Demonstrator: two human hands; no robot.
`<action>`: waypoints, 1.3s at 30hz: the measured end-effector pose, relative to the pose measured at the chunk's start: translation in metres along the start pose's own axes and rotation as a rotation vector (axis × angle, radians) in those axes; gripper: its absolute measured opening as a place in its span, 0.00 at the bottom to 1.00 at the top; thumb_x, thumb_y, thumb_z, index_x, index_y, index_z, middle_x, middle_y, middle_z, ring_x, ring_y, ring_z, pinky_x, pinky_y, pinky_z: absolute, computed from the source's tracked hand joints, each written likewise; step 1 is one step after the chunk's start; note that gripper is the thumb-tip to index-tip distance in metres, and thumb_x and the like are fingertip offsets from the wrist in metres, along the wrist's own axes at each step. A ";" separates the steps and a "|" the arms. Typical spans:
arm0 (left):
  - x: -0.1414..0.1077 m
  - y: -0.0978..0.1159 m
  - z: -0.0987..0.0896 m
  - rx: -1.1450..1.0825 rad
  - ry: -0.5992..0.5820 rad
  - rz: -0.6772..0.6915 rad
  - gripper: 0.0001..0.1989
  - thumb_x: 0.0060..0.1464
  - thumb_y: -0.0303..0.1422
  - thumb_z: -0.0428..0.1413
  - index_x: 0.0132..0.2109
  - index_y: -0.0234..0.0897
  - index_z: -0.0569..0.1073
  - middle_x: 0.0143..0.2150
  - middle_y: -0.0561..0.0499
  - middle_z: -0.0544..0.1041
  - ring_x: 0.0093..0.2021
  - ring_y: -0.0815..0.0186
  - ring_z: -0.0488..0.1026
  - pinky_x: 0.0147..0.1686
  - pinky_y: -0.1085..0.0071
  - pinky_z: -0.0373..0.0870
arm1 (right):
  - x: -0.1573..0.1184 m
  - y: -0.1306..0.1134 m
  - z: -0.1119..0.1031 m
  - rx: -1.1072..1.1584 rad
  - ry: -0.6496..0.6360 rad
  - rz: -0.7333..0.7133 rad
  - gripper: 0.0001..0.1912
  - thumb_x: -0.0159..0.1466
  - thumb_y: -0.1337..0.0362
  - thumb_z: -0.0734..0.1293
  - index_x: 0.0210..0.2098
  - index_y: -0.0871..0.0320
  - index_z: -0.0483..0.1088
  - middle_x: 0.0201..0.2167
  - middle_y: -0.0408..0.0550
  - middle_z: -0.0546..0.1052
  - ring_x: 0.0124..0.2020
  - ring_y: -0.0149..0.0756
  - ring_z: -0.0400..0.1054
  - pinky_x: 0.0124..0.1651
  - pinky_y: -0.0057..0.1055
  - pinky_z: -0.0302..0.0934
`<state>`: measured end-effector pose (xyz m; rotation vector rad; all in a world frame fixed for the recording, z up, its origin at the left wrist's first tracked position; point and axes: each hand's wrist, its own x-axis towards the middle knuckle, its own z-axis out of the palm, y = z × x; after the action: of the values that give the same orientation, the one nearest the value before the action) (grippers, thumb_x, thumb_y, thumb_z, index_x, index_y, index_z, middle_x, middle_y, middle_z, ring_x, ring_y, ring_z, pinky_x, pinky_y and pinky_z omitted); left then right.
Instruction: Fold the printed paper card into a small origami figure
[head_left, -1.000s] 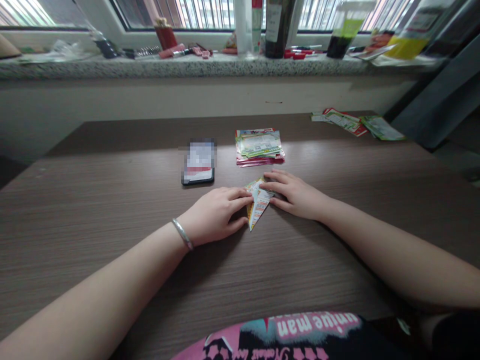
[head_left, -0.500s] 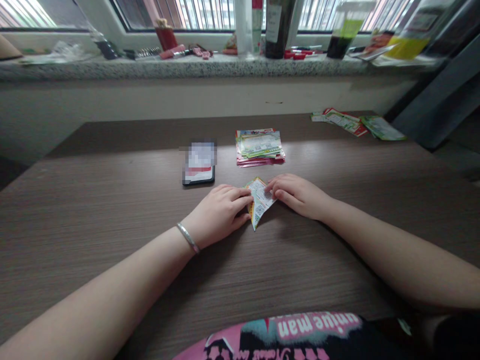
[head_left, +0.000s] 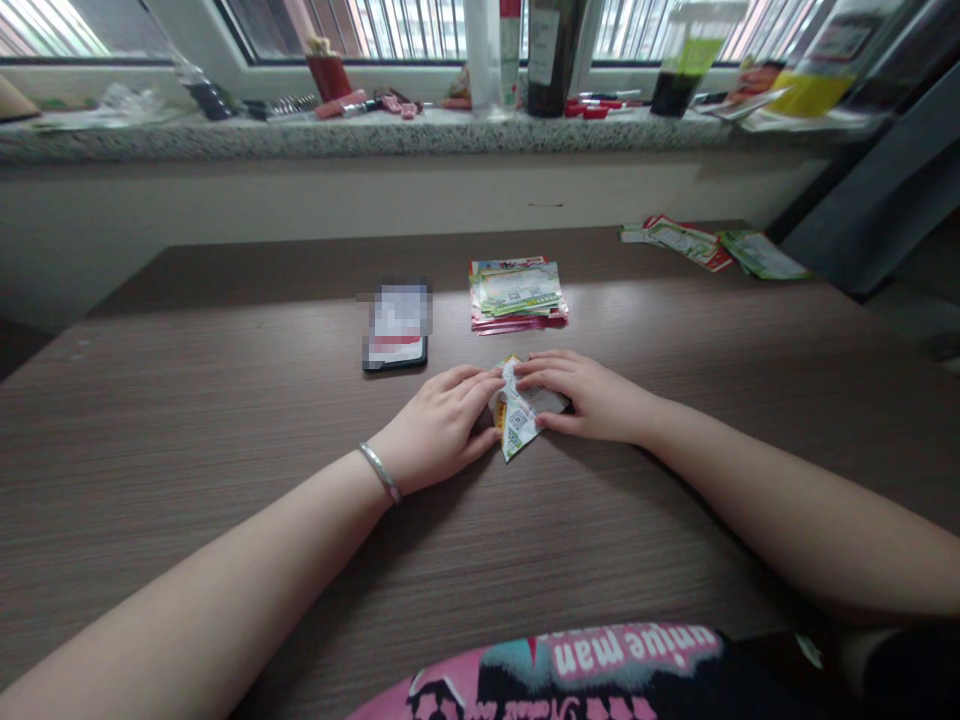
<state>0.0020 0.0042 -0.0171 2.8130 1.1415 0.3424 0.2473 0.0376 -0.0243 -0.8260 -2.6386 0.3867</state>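
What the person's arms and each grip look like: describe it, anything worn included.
The left grip and right grip are ungloved hands. A silver-coloured bangle circles the left wrist; the right is unadorned. Both forearms are uncovered; what looks like a black sleeve shows at lower right.

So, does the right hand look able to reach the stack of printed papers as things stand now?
Probably yes: the stack of printed papers lies just beyond the right hand, and I see nothing standing between them. The hand would only need to leave the folded paper it touches.
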 end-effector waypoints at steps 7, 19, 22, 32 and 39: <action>0.002 -0.003 0.002 -0.100 0.000 -0.039 0.34 0.56 0.39 0.54 0.66 0.33 0.53 0.64 0.40 0.62 0.63 0.53 0.57 0.62 0.54 0.58 | 0.000 0.001 -0.001 0.011 0.004 0.017 0.15 0.58 0.58 0.69 0.44 0.56 0.71 0.57 0.53 0.70 0.60 0.44 0.61 0.62 0.47 0.54; 0.001 -0.009 0.002 -0.220 0.173 -0.014 0.35 0.57 0.33 0.54 0.67 0.37 0.49 0.57 0.40 0.67 0.57 0.57 0.65 0.57 0.56 0.64 | -0.002 0.002 -0.003 -0.041 -0.044 0.052 0.16 0.58 0.57 0.69 0.44 0.55 0.71 0.58 0.48 0.70 0.63 0.47 0.56 0.62 0.48 0.55; 0.002 -0.011 0.000 -0.172 0.166 -0.001 0.29 0.58 0.32 0.53 0.65 0.38 0.54 0.56 0.41 0.67 0.56 0.57 0.65 0.56 0.56 0.65 | -0.003 0.003 -0.003 -0.053 -0.030 0.072 0.15 0.58 0.58 0.69 0.44 0.55 0.71 0.58 0.48 0.69 0.64 0.47 0.55 0.62 0.49 0.55; 0.001 -0.014 -0.004 0.037 0.106 0.126 0.14 0.61 0.37 0.50 0.48 0.43 0.76 0.44 0.45 0.72 0.48 0.59 0.68 0.50 0.59 0.66 | -0.006 0.009 -0.004 -0.072 -0.016 0.054 0.15 0.59 0.59 0.69 0.45 0.54 0.71 0.57 0.47 0.71 0.64 0.45 0.56 0.62 0.48 0.56; 0.001 -0.012 -0.007 0.088 0.074 0.154 0.14 0.62 0.36 0.48 0.49 0.42 0.75 0.46 0.47 0.75 0.48 0.60 0.69 0.51 0.60 0.64 | -0.006 0.010 -0.006 -0.097 -0.017 0.020 0.15 0.60 0.58 0.69 0.45 0.55 0.71 0.57 0.47 0.71 0.62 0.45 0.58 0.62 0.47 0.56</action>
<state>-0.0075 0.0138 -0.0122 2.9979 0.9774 0.4216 0.2594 0.0429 -0.0236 -0.8841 -2.6845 0.2730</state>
